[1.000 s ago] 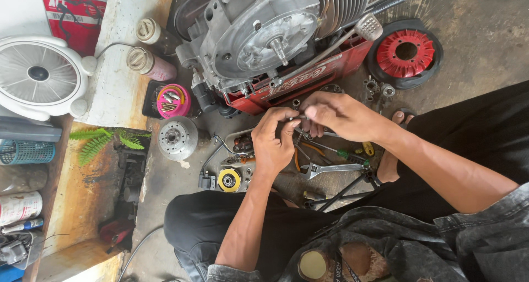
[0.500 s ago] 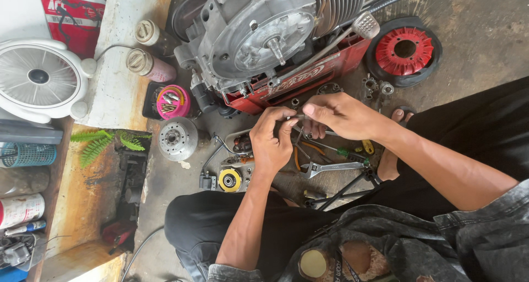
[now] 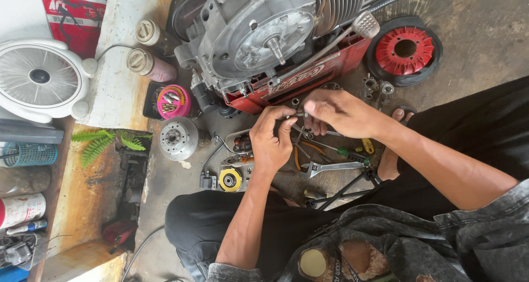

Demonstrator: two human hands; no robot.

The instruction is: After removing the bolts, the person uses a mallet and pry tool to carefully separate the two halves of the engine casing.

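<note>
Hands meet low over the concrete floor (image 3: 485,23), just in front of the engine block (image 3: 264,34) that sits on a red metal stand (image 3: 308,81). The left hand (image 3: 273,141) is curled, thumb and fingertips pinched around a small metal part (image 3: 296,117) held between both hands; the right hand (image 3: 336,111) comes in from the other side, its fingers closed on the same small piece. What exactly the part is, I cannot tell, since the fingers cover most of it.

Below the hands lies a scatter of tools: an adjustable wrench (image 3: 330,167), a screwdriver with a green and yellow handle (image 3: 352,150), and pliers with orange grips (image 3: 300,156). A yellow round part (image 3: 230,179) rests near the left forearm, and a grey flywheel (image 3: 178,139) lies further left. A pink tub of small bits (image 3: 173,101) stands beside the engine. A red finned wheel inside a black ring (image 3: 405,49) lies to the right of the stand. A white fan (image 3: 38,78) sits at the far left, by two capped bottles (image 3: 150,52). The person sits cross-legged in black trousers (image 3: 474,133).
</note>
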